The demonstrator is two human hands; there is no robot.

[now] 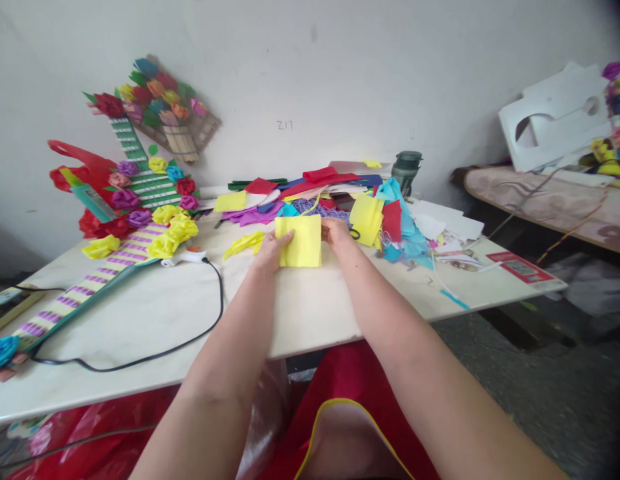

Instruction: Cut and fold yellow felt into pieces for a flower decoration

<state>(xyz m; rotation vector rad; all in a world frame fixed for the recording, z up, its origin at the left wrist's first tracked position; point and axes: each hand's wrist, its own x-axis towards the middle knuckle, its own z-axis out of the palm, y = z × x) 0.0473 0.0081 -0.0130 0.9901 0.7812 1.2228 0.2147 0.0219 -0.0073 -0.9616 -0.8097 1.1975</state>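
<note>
A square yellow sheet point(301, 245), paper or thin cloth, is held up over the near middle of the table. My left hand point(275, 249) grips its left edge, the thumb lying over the front. At the sheet's upper right edge, my right hand point(335, 231) has its fingers closed, partly hidden from view. Left of my left hand lie crumpled yellow pieces point(243, 245). A stack of yellow squares point(366, 219) is just beyond my right hand, with the black handle of what looks like scissors point(355, 234) beside it.
Coloured sheets point(320, 181) are heaped along the wall. A glue gun point(183, 259) trails a black cord on the table point(155, 313). At left stands a striped decoration with paper flowers point(150, 190). A dark green bottle point(407, 170) is behind blue scraps point(413, 233).
</note>
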